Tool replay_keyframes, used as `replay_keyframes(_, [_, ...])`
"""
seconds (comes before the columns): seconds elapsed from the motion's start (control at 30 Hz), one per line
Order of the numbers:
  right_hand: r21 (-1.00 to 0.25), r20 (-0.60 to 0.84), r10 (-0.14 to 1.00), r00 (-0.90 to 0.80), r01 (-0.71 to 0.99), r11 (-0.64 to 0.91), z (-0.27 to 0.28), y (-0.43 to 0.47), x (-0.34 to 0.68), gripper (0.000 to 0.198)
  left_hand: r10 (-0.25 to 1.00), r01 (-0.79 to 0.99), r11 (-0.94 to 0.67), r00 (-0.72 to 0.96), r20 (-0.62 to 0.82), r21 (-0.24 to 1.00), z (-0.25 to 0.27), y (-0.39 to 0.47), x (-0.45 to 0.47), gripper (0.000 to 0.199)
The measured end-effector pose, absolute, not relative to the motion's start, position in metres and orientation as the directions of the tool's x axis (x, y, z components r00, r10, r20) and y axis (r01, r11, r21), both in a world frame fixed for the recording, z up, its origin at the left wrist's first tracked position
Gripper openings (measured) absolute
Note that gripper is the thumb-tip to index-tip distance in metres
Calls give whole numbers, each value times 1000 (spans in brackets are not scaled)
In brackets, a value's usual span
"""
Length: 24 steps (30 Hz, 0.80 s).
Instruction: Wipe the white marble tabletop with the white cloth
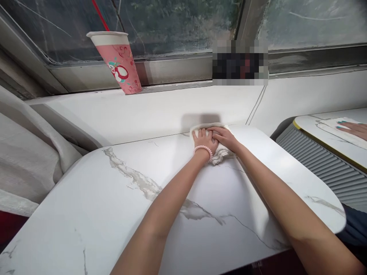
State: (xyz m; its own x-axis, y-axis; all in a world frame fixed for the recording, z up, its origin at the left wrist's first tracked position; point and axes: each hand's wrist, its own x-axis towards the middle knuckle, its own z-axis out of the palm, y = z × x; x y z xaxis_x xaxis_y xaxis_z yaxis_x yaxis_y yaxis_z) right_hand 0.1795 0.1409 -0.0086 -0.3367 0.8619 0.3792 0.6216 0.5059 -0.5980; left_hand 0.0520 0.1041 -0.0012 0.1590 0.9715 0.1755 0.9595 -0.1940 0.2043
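Note:
A white cloth (221, 156), bunched along its near edge, lies at the far edge of the white marbled table (86, 198), close to the wall. My left hand (208, 143) presses on it with fingers spread, a pink coiled band (204, 148) round the wrist. From the right, my right hand (228, 139) rests on the same cloth. Its fingers are stretched out toward the left hand and partly overlap it. Both palms hide much of the cloth.
On the window ledge stands a pink paper cup (122, 68) with a red straw. Beige curtain (28, 145) hangs at the left. At the right, another person's hand (354, 129) lies on a white cloth (334, 126) on a second table with a ribbed grey side (318, 168).

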Motion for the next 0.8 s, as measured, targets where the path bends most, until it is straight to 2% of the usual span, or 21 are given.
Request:
replay_keyframes(0.4, [-520, 396, 873, -286, 713, 469, -10, 52, 247, 41, 942, 918, -331, 311, 124, 220, 4, 28, 110, 57])
replay_keyframes(0.53, [-480, 375, 859, -349, 719, 502, -5, 16, 253, 41, 947, 925, -314, 289, 144, 212, 2, -10, 117, 59])
replay_keyframes(0.8, [-494, 322, 867, -381, 713, 497, -2, -59, 279, 46, 926, 890, -370, 331, 180, 267, 1, -79, 139, 62])
